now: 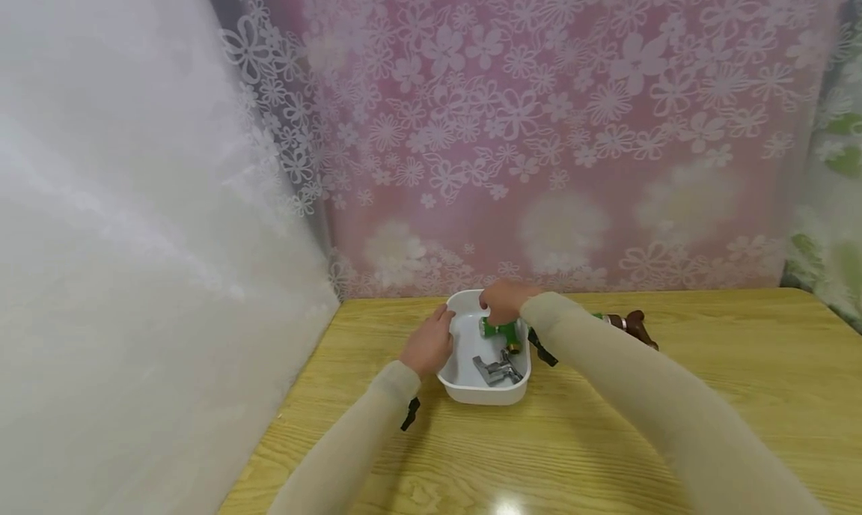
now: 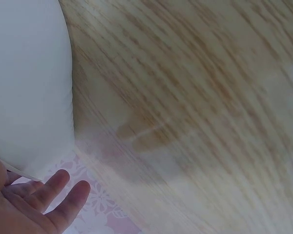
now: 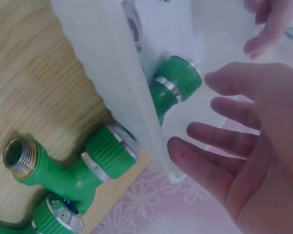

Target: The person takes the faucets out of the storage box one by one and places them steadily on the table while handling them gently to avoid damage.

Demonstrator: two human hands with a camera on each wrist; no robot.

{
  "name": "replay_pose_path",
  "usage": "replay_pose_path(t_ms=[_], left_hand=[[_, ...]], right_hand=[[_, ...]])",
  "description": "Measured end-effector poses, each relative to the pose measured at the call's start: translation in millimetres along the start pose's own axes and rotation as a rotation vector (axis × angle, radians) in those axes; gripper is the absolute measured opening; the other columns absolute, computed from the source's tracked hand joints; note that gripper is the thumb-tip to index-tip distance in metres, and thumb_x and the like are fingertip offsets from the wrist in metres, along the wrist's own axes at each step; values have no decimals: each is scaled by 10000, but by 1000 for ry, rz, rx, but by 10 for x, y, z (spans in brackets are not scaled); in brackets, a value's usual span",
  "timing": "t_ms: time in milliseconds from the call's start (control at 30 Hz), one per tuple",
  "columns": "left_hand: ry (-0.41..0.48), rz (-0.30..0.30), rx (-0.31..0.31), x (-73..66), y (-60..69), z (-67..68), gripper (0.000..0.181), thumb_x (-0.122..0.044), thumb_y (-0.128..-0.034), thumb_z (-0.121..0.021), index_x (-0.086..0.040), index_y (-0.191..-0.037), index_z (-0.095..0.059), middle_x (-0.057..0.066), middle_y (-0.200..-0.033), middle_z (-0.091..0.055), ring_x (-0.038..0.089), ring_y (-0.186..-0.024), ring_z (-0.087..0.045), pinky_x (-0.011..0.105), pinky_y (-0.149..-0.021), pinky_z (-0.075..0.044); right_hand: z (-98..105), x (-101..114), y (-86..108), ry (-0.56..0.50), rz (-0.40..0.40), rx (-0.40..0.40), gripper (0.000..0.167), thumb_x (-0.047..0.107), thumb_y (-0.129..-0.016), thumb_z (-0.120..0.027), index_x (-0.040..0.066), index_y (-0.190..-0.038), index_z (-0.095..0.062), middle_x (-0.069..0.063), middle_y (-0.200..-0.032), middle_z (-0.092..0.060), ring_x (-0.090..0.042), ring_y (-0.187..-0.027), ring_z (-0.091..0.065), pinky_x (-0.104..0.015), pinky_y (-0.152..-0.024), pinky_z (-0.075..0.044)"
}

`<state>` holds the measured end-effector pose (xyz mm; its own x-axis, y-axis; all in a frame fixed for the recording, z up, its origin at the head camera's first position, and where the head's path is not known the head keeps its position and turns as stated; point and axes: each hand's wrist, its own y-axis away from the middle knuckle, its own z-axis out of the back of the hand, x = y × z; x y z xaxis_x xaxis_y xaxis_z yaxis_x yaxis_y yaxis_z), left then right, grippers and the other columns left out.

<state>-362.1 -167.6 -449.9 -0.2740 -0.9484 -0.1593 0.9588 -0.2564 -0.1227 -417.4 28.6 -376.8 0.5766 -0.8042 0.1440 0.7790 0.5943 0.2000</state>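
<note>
A white plastic basin (image 1: 485, 393) stands on the wooden table. At its left rim, my left hand (image 1: 429, 344) touches the edge with fairly straight fingers, also visible in the left wrist view (image 2: 44, 204). My right hand (image 1: 509, 299) is over the far right part of the basin, its fingers loosely bent and nothing between them in the right wrist view. Just below it, inside the basin, lies a green valve fitting (image 1: 501, 331) with a ribbed collar (image 3: 178, 80). Grey metal faucet-like parts (image 1: 498, 370) lie at the near end of the basin.
Right of the basin, more green fittings (image 3: 68, 173) with a threaded metal end lie on the table (image 1: 458, 462), partly hidden by the right arm. A dark brown handle-like piece (image 1: 636, 326) sticks out there. A pink flowered curtain (image 1: 539, 141) hangs behind; whitish sheeting (image 1: 148, 200) stands left.
</note>
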Motion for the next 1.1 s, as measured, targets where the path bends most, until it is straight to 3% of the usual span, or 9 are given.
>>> replay_pose_path(t_ms=[400,700,933,1100], left_hand=[[9,-5,-8,22,-4,-19,447,-149,-1060,-440,-54,-1496,-431,138,-1631,-319,287,-1420,-462,437,-1110,-479],[2,-1,-28,30,-23,-42,438,-152,-1055,-463,-52,-1481,-456,141,-1623,-337,294,-1406,-480,446,-1093,-493],[-5,12,-27,19,-31,-43,442,-162,-1057,-463,-57,-1486,-457,134,-1621,-343,288,-1400,-487,453,-1083,-501],[-8,19,-26,16,-36,-51,442,-167,-1054,-472,-66,-1485,-459,125,-1622,-342,280,-1406,-482,451,-1090,-495]], right_hand=[[-147,36,-222,-25,-72,74,420,189,-946,-660,74,-1349,-620,-79,-1240,-680,-159,-845,-604,-301,-673,-490],[-221,29,-300,-4,-37,99,418,132,-961,-639,50,-1370,-608,-104,-1320,-654,-207,-1053,-645,-380,-856,-573],[-404,-120,-468,21,10,85,389,82,-958,-630,92,-1347,-637,-81,-1310,-661,-197,-1086,-635,-342,-837,-578],[-402,-113,-448,5,-8,97,391,48,-949,-624,120,-1333,-648,-69,-1295,-665,-175,-987,-607,-322,-765,-551]])
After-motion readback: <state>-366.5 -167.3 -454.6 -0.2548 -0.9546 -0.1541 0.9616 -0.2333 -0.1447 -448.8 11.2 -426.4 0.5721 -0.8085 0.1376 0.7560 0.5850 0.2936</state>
